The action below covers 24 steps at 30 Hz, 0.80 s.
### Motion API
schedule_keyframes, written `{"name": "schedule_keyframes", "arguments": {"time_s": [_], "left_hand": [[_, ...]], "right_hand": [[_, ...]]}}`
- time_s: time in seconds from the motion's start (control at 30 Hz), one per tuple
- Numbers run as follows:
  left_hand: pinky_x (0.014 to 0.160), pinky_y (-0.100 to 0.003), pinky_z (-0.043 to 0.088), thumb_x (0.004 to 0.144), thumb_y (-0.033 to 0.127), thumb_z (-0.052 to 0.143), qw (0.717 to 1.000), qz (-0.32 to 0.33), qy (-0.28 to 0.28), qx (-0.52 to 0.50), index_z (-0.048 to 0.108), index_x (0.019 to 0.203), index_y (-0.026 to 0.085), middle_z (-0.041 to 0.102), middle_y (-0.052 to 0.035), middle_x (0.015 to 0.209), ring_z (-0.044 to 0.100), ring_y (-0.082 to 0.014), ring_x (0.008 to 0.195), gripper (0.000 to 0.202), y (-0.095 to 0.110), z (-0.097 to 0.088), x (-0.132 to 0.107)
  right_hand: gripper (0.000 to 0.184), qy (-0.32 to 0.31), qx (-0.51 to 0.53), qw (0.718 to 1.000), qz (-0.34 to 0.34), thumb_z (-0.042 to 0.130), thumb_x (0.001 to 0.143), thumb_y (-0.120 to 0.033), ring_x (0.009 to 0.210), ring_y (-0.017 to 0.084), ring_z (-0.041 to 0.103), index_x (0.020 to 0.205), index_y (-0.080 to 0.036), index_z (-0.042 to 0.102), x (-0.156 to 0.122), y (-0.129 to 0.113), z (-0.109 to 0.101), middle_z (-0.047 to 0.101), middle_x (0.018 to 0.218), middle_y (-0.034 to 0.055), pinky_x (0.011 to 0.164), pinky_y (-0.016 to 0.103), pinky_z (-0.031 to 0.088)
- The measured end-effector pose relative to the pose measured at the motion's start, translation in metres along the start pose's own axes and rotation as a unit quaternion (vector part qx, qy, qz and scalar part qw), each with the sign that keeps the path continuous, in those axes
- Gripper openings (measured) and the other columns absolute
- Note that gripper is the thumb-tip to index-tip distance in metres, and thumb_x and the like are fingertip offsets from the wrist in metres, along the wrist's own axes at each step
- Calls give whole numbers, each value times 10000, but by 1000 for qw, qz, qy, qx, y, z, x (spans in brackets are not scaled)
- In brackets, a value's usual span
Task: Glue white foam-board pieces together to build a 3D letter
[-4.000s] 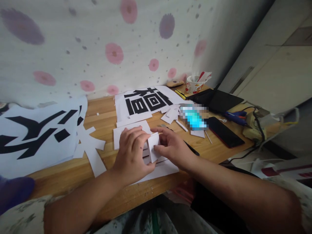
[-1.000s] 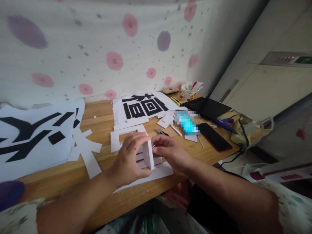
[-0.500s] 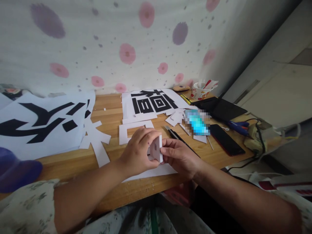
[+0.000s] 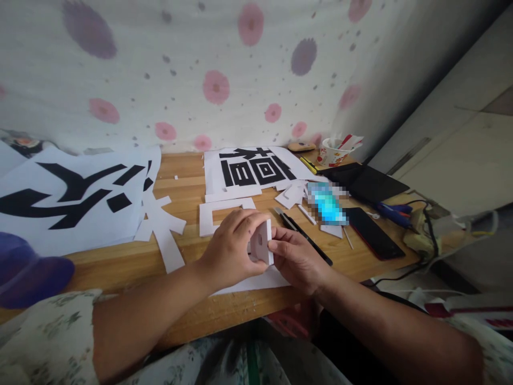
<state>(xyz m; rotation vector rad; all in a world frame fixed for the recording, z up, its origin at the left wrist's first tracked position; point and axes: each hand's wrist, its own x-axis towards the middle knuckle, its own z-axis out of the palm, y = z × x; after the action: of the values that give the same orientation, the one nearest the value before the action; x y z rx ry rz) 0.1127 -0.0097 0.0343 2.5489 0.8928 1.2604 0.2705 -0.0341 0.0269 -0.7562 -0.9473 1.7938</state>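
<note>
My left hand [image 4: 231, 247] and my right hand [image 4: 295, 258] meet over the front of the wooden desk [image 4: 120, 267]. Together they pinch a small white foam-board piece [image 4: 262, 241], held on edge between the fingertips of both hands. Under the hands lies a white sheet [image 4: 256, 280] with more white cut strips partly hidden. A black craft knife [image 4: 304, 235] lies just right of my right hand. A white cut-out frame [image 4: 206, 216] lies behind my left hand.
A large sheet with black strokes [image 4: 68, 198] covers the desk's left. A printed black character sheet [image 4: 252, 168] lies at the back. White scraps [image 4: 290, 195], a dark phone [image 4: 374, 232], a black tablet [image 4: 364, 182], a cup [image 4: 332, 152] and cables [image 4: 420, 235] crowd the right.
Earlier both hands pressed the white piece near the sheet on the desk; now they hold it lifted and turned on edge. The view has shifted slightly.
</note>
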Motion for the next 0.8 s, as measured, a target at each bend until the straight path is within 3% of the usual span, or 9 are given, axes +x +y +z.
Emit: {"name": "schedule_keyframes", "arguments": {"time_s": [0.17, 0.53, 0.8], "left_hand": [[892, -466, 474, 602, 155, 666, 1000, -5, 9, 1, 425, 1192, 215, 562, -106, 1127, 538, -285, 1075, 640, 0, 1, -1], [1012, -490, 392, 622, 125, 645, 999, 49, 4, 16, 417, 1229, 197, 549, -109, 1160, 523, -273, 1113, 652, -2, 1, -1], [930, -465, 446, 645, 130, 641, 997, 69, -12, 12, 400, 1244, 223, 552, -103, 1165, 528, -278, 1101, 653, -2, -2, 2]], "right_hand": [[233, 23, -20, 999, -16, 759, 660, -326, 613, 120, 519, 762, -151, 645, 0, 0, -1, 601, 684, 7, 656, 276, 417], [241, -2, -12, 1000, 24, 744, 678, -334, 600, 108, 518, 780, -136, 652, -2, -4, -3, 593, 669, 6, 635, 257, 418], [233, -4, -18, 999, 38, 749, 673, -335, 610, 110, 499, 724, -145, 623, -3, -7, -5, 538, 640, -14, 651, 265, 431]]}}
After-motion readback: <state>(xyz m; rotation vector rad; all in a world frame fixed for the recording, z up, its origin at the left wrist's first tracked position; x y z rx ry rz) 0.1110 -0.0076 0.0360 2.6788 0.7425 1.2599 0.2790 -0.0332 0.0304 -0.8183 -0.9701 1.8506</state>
